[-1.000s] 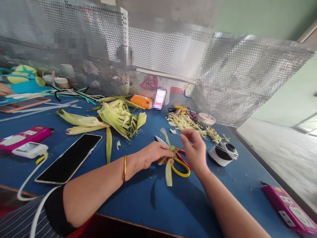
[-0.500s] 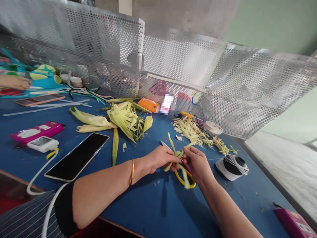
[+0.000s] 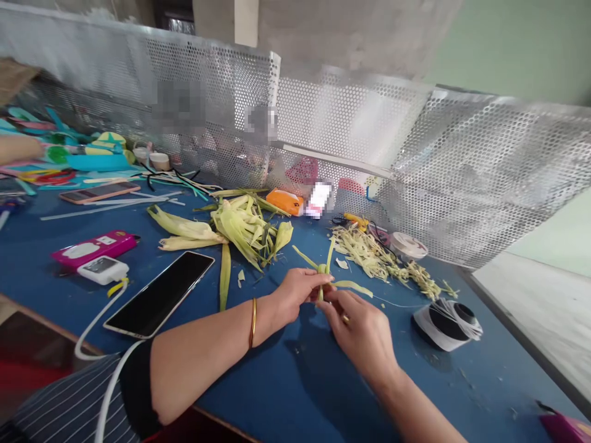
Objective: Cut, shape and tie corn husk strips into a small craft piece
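My left hand (image 3: pixel 302 288) is closed, thumb and fingers pinching a small bundle of pale green corn husk strips (image 3: pixel 322 269). Strips stick out of it upward, to the left and to the right. Just right and below, my right hand (image 3: pixel 357 317) presses its thumb and fingers together at the lower end of the same bundle; the fingertips are partly hidden. A thin white thread (image 3: pixel 394 303) runs between the bundle's right side and a thread spool (image 3: pixel 447 324). A pile of corn husks (image 3: pixel 244 227) lies beyond my left hand.
Thin husk shreds (image 3: pixel 364 249) and a roll of white tape (image 3: pixel 409 245) lie at the back right. A black phone (image 3: pixel 161 295), a magenta device (image 3: pixel 96 249) and a white cable (image 3: pixel 85 329) occupy the left. A perforated metal screen (image 3: pixel 341 123) borders the blue table. Another person's arm (image 3: pixel 21 147) reaches in far left.
The yellow-handled scissors seen at my right hand are no longer visible. My right hand has turned over, back upward, and moved under the bundle. The view has shifted slightly.
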The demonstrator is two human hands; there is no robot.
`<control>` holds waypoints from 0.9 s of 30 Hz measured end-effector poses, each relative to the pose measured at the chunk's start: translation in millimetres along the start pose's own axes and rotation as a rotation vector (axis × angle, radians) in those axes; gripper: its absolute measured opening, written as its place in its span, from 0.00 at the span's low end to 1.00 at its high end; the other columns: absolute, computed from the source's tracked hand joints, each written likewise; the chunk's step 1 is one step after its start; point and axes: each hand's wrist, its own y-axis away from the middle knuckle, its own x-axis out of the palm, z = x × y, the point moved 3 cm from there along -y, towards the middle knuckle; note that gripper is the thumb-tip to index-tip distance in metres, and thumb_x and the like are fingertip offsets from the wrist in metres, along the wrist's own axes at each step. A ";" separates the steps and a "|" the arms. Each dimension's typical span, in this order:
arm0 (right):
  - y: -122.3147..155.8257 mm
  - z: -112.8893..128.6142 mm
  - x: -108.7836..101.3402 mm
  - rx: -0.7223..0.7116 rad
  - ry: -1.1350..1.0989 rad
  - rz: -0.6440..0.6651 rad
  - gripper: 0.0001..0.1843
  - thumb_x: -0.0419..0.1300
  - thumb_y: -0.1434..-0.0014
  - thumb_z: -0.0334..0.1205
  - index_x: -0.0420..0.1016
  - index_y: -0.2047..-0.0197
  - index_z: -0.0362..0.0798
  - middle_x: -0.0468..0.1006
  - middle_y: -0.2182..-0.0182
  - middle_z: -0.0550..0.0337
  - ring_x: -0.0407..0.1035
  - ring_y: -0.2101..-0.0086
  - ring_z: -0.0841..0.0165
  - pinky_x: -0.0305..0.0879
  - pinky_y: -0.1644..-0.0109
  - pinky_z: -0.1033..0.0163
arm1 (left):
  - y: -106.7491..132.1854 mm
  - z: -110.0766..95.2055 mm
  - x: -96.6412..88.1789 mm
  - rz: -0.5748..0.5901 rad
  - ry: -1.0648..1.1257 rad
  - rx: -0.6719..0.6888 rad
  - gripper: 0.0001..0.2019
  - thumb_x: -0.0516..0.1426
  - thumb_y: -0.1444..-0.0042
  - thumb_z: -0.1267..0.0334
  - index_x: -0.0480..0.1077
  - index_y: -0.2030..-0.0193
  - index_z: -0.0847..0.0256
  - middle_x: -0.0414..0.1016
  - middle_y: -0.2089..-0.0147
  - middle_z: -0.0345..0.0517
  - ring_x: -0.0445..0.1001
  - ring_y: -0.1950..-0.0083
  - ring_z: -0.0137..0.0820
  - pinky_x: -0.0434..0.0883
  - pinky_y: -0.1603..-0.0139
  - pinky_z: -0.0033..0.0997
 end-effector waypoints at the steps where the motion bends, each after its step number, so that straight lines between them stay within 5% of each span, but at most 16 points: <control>1: 0.6 -2.6 8.2 0.103 -0.018 0.054 0.14 0.56 0.36 0.46 0.76 0.69 0.49 0.77 0.76 0.60 0.68 0.77 0.69 0.55 0.72 0.65 | 0.9 0.3 0.9 -0.012 0.015 0.006 0.08 0.66 0.52 0.65 0.74 0.77 0.66 0.76 0.75 0.45 0.71 0.74 0.25 0.66 0.70 0.25; 7: 3.8 -18.7 35.2 0.498 -0.358 0.140 0.18 0.55 0.38 0.51 0.75 0.73 0.48 0.78 0.76 0.59 0.69 0.74 0.66 0.58 0.70 0.64 | 0.3 7.5 4.7 -0.032 0.043 0.056 0.10 0.69 0.58 0.63 0.75 0.77 0.66 0.75 0.76 0.44 0.70 0.74 0.26 0.66 0.70 0.27; 16: 4.3 -7.5 33.5 0.624 -0.738 0.117 0.14 0.59 0.46 0.47 0.71 0.78 0.48 0.75 0.76 0.59 0.65 0.73 0.67 0.59 0.69 0.64 | 1.6 -2.2 2.5 -0.005 0.028 -0.018 0.09 0.66 0.51 0.66 0.73 0.76 0.67 0.78 0.72 0.49 0.73 0.76 0.29 0.65 0.79 0.27; 22: 3.1 1.8 30.8 0.684 -0.934 0.197 0.13 0.64 0.51 0.47 0.70 0.80 0.48 0.77 0.75 0.57 0.70 0.71 0.64 0.66 0.64 0.62 | 0.2 -5.2 -2.6 -0.028 0.040 0.022 0.09 0.68 0.52 0.66 0.74 0.74 0.68 0.78 0.71 0.49 0.76 0.71 0.29 0.71 0.72 0.26; 27: 2.5 -4.4 37.2 0.690 -0.872 0.175 0.20 0.62 0.48 0.57 0.72 0.78 0.48 0.76 0.76 0.56 0.67 0.73 0.65 0.64 0.66 0.61 | 4.2 0.2 3.6 0.016 -0.060 -0.027 0.11 0.66 0.50 0.62 0.72 0.75 0.67 0.76 0.73 0.45 0.67 0.81 0.25 0.60 0.85 0.26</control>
